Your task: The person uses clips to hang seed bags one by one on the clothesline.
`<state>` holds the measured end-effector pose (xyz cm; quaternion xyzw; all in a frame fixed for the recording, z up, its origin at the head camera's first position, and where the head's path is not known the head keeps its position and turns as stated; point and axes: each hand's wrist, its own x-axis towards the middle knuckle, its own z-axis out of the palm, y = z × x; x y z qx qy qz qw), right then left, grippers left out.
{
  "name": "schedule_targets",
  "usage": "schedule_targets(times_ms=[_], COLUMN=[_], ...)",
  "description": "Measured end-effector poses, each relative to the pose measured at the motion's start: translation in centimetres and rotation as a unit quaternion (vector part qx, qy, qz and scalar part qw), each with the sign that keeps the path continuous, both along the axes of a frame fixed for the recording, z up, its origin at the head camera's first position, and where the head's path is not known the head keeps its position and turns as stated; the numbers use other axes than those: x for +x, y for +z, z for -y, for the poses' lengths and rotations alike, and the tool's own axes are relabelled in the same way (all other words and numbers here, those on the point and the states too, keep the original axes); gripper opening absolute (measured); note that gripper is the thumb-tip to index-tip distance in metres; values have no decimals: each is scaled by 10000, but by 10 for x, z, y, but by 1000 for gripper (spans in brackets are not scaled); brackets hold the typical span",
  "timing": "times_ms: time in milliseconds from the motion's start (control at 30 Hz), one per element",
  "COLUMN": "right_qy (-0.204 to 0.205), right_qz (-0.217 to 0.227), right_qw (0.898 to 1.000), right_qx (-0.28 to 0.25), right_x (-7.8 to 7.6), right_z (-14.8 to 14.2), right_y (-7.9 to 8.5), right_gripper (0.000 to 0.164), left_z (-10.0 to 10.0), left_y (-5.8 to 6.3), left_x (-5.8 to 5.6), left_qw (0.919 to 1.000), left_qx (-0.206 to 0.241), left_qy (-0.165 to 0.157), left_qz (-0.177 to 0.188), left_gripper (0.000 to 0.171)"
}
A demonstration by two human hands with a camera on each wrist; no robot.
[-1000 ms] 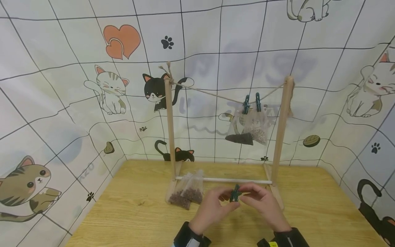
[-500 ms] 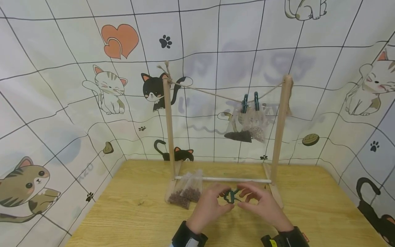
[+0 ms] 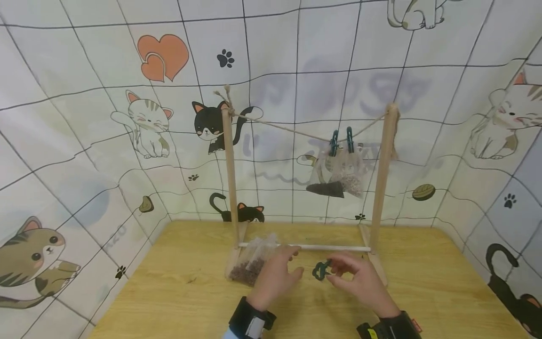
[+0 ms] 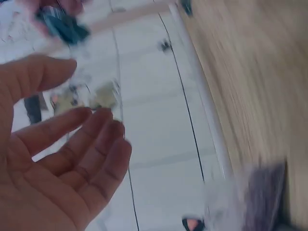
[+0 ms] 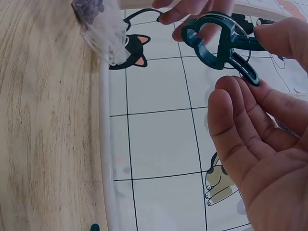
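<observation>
My right hand pinches a dark green plastic clip by its two handles, thumb on one and fingertips on the other. The clip's rounded jaws point left, toward my other hand. My left hand holds nothing; its fingers are relaxed and spread apart from the thumb in the left wrist view. Past its fingers, at the left, lie two mesh bags of reddish-brown bits, partly hidden by the hand in the head view.
A wooden frame with a string stands at the back of the table. Two green clips on the string hold mesh bags toward the right. A white rod joins the frame's feet. Cat-patterned cloth surrounds the table.
My left hand has let go of the green clip and moved left toward the bags on the table. The clip has turned and stays in my right hand.
</observation>
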<state>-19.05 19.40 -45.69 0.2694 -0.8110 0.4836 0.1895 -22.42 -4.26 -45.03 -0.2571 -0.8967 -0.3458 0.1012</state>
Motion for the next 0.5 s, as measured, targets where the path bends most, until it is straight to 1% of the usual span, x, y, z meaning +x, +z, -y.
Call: schedule_targets(times_ms=[67,133,167,233,300,333,400,500], right_qy=[-138,-240,-280,-361,-422,-462,-519,-533], right_qz=[-47,-60,-76,-44,14,56,180,268], right_qw=[9999,9996,9994,9991,9987,9984,9978,9971], right_qx=[74,134,180,232,287,320,361,479], right_x=[0,1,1,0,0,0,0,0], right_z=[1,1,1,1,1,1,1,1], right_y=[-1,-3,-3,-4,-5,-5,-5,-4], right_gripper=[36,35,34,33,31,30,27,22], left_z=[7,14,17,22,26,28,31,34], left_y=[-3,-8,-10,-15,-19,-19,-20,-21], left_x=[-10,-23,-30,-43,-55,-59,-67,-75], left_qw=[9989,9956,9934,9893,9867,9866,9871,9875], left_qx=[-165,-328,-397,-579,-712,-768,-886,-1062], left_qy=[372,699,834,1047,1144,1147,1113,1055], left_qz=[-238,-532,-677,-840,-910,-872,-737,-492], left_gripper=[45,45,45,44,43,43,41,33])
